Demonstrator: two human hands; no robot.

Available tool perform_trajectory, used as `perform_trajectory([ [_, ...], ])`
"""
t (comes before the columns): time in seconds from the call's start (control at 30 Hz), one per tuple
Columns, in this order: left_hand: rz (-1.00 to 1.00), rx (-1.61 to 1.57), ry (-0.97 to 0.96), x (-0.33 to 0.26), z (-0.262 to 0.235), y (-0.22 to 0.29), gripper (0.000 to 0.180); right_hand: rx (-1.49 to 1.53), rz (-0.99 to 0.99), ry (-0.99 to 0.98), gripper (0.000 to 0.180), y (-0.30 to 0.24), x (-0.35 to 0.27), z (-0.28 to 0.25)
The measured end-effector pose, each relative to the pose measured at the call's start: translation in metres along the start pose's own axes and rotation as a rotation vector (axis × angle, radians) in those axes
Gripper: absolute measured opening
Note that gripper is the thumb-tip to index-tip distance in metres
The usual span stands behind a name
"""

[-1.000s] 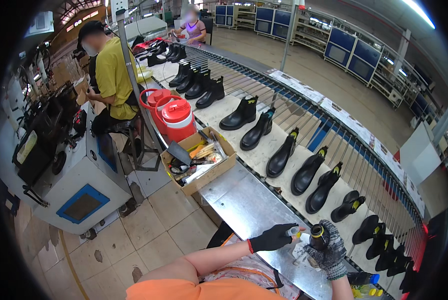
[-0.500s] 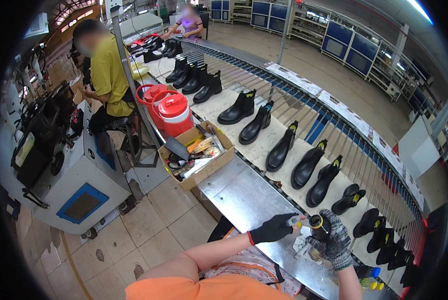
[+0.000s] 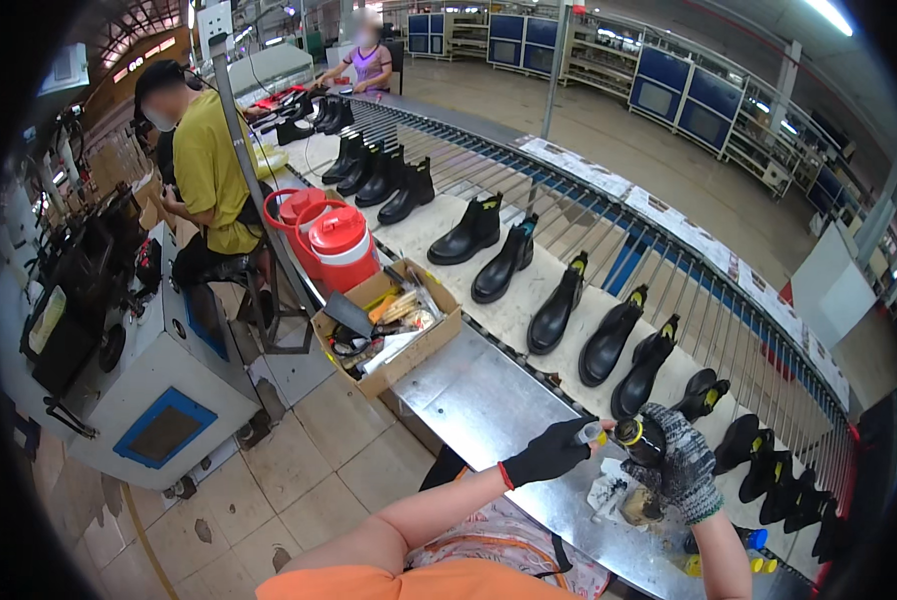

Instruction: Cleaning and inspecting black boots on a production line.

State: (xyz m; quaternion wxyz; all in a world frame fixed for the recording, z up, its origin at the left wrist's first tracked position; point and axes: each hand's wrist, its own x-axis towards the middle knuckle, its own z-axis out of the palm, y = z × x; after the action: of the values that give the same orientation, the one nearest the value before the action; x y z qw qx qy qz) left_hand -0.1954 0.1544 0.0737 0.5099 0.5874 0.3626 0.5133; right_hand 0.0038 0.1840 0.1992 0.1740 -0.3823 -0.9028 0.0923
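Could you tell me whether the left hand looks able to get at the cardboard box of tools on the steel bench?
Probably yes: bare steel bench lies between the left hand and the cardboard box.

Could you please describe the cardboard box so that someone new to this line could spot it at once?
Follow the long conveyor of black boots to the steel worktable beside it. The cardboard box sits at that table's far end, next to the red drink coolers. It is the only open brown carton, filled with tools and oddments.
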Motion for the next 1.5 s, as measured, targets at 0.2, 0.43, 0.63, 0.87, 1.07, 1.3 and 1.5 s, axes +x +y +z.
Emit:
perform_trajectory([
  [0.2,0.007,-0.01,-0.001,0.001,-0.002,0.005,0.042,-0.004,-0.01,-0.006,0.065,0.002,0.003,0.002],
  [0.43,0.032,0.006,-0.007,0.002,0.003,-0.005,0.041,0.004,0.022,-0.009,0.07,0.001,-0.004,0.003],
  [0.63,-0.035,-0.112,0.009,0.005,0.002,-0.019,0.041,-0.011,-0.049,0.068,0.059,0.006,-0.003,0.005],
  [0.87,-0.037,0.036,0.091,0.001,-0.003,-0.005,0.036,-0.013,-0.076,0.051,0.06,0.002,0.002,-0.004],
  [1.07,0.024,0.139,0.11,0.019,0.0,-0.01,0.038,-0.104,-0.041,0.015,0.055,0.007,0.007,-0.008],
  [1.3,0.131,0.158,0.19,0.012,0.014,-0.022,0.037,-0.16,-0.061,0.002,0.059,0.011,-0.001,-0.004],
  [1.5,0.211,0.277,0.246,0.01,0.019,-0.032,0.042,-0.206,-0.042,-0.053,0.051,0.008,0.003,-0.009],
])
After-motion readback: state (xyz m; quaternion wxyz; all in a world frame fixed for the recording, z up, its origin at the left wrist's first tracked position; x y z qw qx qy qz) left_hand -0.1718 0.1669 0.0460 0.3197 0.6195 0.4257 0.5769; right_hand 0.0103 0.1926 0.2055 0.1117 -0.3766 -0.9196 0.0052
